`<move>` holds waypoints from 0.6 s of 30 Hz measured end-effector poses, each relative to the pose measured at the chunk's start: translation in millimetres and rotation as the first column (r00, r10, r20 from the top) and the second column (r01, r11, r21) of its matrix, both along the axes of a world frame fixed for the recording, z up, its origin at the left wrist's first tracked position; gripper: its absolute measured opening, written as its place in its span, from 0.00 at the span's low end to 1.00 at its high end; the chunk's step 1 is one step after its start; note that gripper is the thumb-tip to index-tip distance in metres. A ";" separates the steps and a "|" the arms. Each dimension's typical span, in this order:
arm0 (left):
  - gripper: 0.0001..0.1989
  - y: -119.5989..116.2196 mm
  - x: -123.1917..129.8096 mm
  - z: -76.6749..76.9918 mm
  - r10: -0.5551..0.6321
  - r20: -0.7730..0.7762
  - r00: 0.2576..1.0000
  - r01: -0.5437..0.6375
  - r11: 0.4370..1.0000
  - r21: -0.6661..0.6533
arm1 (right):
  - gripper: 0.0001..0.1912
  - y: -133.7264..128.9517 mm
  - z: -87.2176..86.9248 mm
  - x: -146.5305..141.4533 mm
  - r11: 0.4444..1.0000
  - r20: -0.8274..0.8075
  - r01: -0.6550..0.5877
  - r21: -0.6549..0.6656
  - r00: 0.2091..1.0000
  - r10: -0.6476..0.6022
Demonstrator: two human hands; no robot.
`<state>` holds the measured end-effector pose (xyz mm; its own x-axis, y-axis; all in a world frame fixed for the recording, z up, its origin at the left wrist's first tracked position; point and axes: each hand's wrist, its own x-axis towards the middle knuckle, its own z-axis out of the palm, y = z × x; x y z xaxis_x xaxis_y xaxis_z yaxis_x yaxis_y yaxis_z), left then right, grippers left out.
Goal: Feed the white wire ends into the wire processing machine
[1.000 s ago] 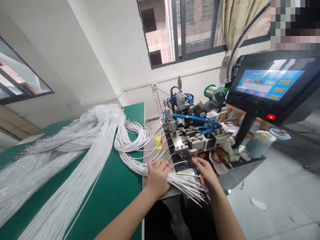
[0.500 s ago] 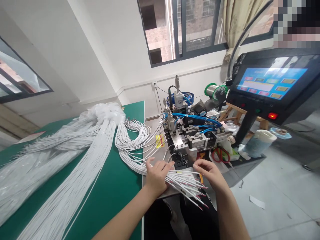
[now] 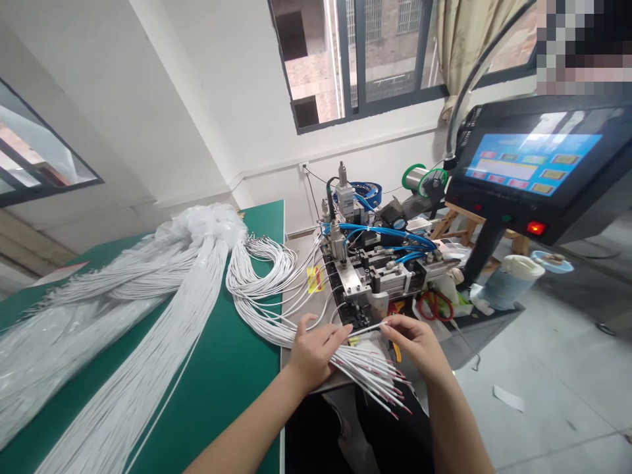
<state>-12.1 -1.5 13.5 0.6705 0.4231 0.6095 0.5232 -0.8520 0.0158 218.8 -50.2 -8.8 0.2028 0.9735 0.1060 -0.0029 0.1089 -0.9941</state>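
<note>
My right hand [image 3: 413, 341] pinches the tip of one white cable [image 3: 368, 328] between thumb and fingertips. This cable stretches from my left hand, just in front of the machine's near end. Curled over a bundle of white cables [image 3: 368, 374], my left hand [image 3: 315, 354] has its thumb and index finger along the single cable. The bundle's pinkish-red ends fan out to the right of it, below my right hand. Close beyond both hands stands a bench machine [image 3: 353, 280] with metal cylinders and blue air tubes; several cables run into its left side.
On the left, a green table [image 3: 247, 408] carries long white cables [image 3: 182, 336] and plastic wrapping [image 3: 212, 224]. Red-handled scissors [image 3: 435, 306] lie right of the machine. A control screen [image 3: 533, 161] hangs at the right, above a blue-and-white roll [image 3: 513, 283].
A single cable now stretches between my hands, its tip in my right fingers. My left hand has shifted slightly right. The bundle has barely moved.
</note>
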 end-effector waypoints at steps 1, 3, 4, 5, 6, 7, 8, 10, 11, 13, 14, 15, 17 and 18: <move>0.16 0.3 -0.3 0.2 -0.008 -0.004 1.000 0.008 1.000 0.003 | 0.17 0.6 -1.0 -0.3 1.000 0.011 0.006 0.002 1.000 -0.006; 0.15 0.5 -1.0 0.6 -0.019 -0.006 1.000 0.019 1.000 0.015 | 0.17 1.5 -2.4 -0.6 0.999 0.032 0.033 0.009 0.999 -0.034; 0.15 0.6 -1.4 0.8 -0.025 -0.005 1.000 0.026 0.999 0.021 | 0.18 1.9 -2.7 -0.9 0.998 0.042 0.054 0.014 0.998 -0.054; 0.15 0.6 -1.8 0.9 -0.034 -0.006 0.999 0.034 0.999 0.024 | 0.18 2.2 -2.9 -1.3 0.997 0.053 0.078 0.021 0.995 -0.079; 0.15 0.7 -2.1 0.8 -0.041 -0.008 0.999 0.041 0.999 0.025 | 0.18 2.4 -2.7 -2.1 0.995 0.063 0.101 0.029 0.993 -0.102; 0.15 0.8 -2.4 0.6 -0.044 -0.011 0.999 0.044 0.999 0.026 | 0.18 2.6 -2.4 -3.1 0.992 0.073 0.121 0.037 0.990 -0.123; 0.15 1.0 -2.7 0.2 -0.045 -0.017 0.999 0.046 0.999 0.027 | 0.18 2.7 -1.7 -4.3 0.989 0.082 0.137 0.045 0.987 -0.141; 0.16 1.2 -3.1 -0.9 -0.042 -0.041 0.998 0.044 0.999 0.032 | 0.18 2.7 -0.1 -7.2 0.986 0.102 0.155 0.064 0.982 -0.161; 0.17 1.4 -3.3 -1.4 -0.037 -0.053 0.998 0.039 0.999 0.036 | 0.18 2.6 0.7 -8.6 0.985 0.109 0.158 0.073 0.980 -0.165; 0.18 1.5 -3.3 -2.1 -0.030 -0.070 0.997 0.033 0.999 0.042 | 0.18 2.6 1.9 -11.1 0.984 0.118 0.155 0.090 0.979 -0.165; 0.18 1.5 -3.3 -2.3 -0.030 -0.072 0.997 0.033 0.999 0.041 | 0.18 2.6 2.2 -12.0 0.984 0.121 0.150 0.097 0.979 -0.161; 0.18 1.5 -3.2 -2.2 -0.030 -0.070 0.997 0.032 0.999 0.037 | 0.17 2.8 2.3 -12.8 0.984 0.123 0.146 0.102 0.980 -0.158; 0.18 1.5 -2.7 -1.7 -0.036 -0.057 0.998 0.038 0.999 0.021 | 0.17 3.2 2.1 -13.6 0.985 0.121 0.137 0.106 0.981 -0.150; 0.18 1.4 -2.4 -1.4 -0.038 -0.049 0.998 0.039 0.999 0.012 | 0.17 3.5 1.7 -13.7 0.985 0.112 0.134 0.105 0.983 -0.146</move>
